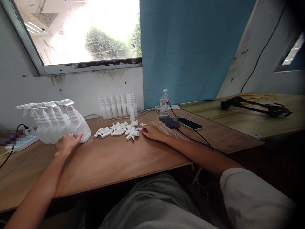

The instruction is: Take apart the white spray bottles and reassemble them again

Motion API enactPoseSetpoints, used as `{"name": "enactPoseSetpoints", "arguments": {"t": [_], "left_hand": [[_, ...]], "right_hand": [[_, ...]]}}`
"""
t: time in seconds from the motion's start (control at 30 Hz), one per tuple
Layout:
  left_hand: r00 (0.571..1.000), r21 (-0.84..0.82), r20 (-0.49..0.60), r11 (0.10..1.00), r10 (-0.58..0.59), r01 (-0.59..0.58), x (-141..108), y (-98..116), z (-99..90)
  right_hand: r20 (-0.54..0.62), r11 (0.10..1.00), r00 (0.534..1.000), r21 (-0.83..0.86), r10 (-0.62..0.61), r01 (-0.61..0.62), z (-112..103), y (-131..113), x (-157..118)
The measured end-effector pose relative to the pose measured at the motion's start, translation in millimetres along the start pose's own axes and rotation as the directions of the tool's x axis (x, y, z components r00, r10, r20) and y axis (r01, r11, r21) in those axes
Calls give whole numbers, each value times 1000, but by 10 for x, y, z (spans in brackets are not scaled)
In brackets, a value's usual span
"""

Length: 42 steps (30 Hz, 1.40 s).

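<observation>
At the left, my left hand [66, 143] rests against the base of the nearest white spray bottle [79, 125], thumb along its lower side and fingers partly hidden. This bottle stands upright at the end of a row of white spray bottles [49, 122] with trigger heads. My right hand [150, 132] lies on the table with its fingers curled, beside small flat white pieces [139, 128]. What its fingertips hold, if anything, is hidden. Left of it is a pile of loose white trigger heads [118, 128]. Thin clear tubes [170, 131] lie just behind my right wrist.
White bottles without trigger heads [116, 106] stand along the wall. A water bottle [164, 103], a phone [190, 123] and black cables [200, 140] are on the right. A power strip [23, 142] lies far left. The brown table [102, 168] ends before my lap.
</observation>
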<state>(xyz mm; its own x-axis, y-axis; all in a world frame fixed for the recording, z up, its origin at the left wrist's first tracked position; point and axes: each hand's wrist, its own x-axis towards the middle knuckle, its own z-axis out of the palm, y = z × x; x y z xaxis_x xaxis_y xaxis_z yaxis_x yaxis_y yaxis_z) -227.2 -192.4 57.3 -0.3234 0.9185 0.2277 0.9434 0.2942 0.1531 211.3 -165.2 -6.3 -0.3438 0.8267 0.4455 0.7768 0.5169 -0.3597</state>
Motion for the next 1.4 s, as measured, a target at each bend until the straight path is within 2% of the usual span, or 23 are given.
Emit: {"name": "enactPoseSetpoints", "arguments": {"t": [0.1, 0.17, 0.23, 0.3, 0.33, 0.4, 0.47, 0.5, 0.53, 0.6, 0.73, 0.9, 1.1, 1.23, 1.4], "left_hand": [[999, 80, 34, 997, -23, 20, -85, 67, -52], [999, 99, -31, 994, 41, -37, -166, 163, -54], [979, 113, -108, 981, 170, -158, -273, 323, -8], [916, 96, -150, 928, 372, -361, -407, 549, 89], [858, 62, -171, 874, 484, -481, -480, 681, 151], [659, -20, -233, 674, 715, -739, -624, 961, 286], [457, -48, -319, 467, 831, -883, -744, 1233, 411], [385, -56, -336, 390, 859, -919, -788, 1357, 463], [337, -69, -340, 335, 878, -940, -819, 1467, 506], [291, -108, -324, 271, 900, -957, -847, 1641, 566], [269, -168, -276, 230, 923, -959, -813, 1786, 610], [265, -234, -244, 209, 933, -950, -770, 1747, 623], [287, -265, -301, 209, 909, -941, -773, 1745, 649], [331, -319, -285, 237, 899, -918, -786, 1751, 642], [351, -356, -265, 247, 898, -901, -774, 1734, 643]], "right_hand": [[-46, 1000, 999, -13, -10, 10, 6, -9, -17], [-65, 1000, 998, -22, -19, 18, 14, -2, -21], [-68, 999, 997, -32, -35, 33, 26, 16, -20], [-55, 998, 997, -44, -56, 53, 39, 40, -17], [-43, 997, 997, -50, -68, 66, 46, 52, -15], [-10, 994, 996, -65, -91, 90, 56, 69, -12], [25, 991, 994, -77, -106, 108, 62, 75, -6], [41, 990, 993, -81, -111, 114, 63, 75, -2], [54, 989, 992, -82, -115, 119, 63, 74, 2], [70, 989, 990, -77, -121, 126, 58, 68, 9], [57, 993, 992, -46, -108, 111, 39, 53, 10], [34, 997, 996, 3, -83, 82, 21, 13, 6], [26, 996, 996, 47, -81, 80, 13, -4, 10], [49, 991, 991, 51, -125, 123, 12, 28, 12], [81, 979, 975, 32, -205, 203, 5, 42, 12]]}}
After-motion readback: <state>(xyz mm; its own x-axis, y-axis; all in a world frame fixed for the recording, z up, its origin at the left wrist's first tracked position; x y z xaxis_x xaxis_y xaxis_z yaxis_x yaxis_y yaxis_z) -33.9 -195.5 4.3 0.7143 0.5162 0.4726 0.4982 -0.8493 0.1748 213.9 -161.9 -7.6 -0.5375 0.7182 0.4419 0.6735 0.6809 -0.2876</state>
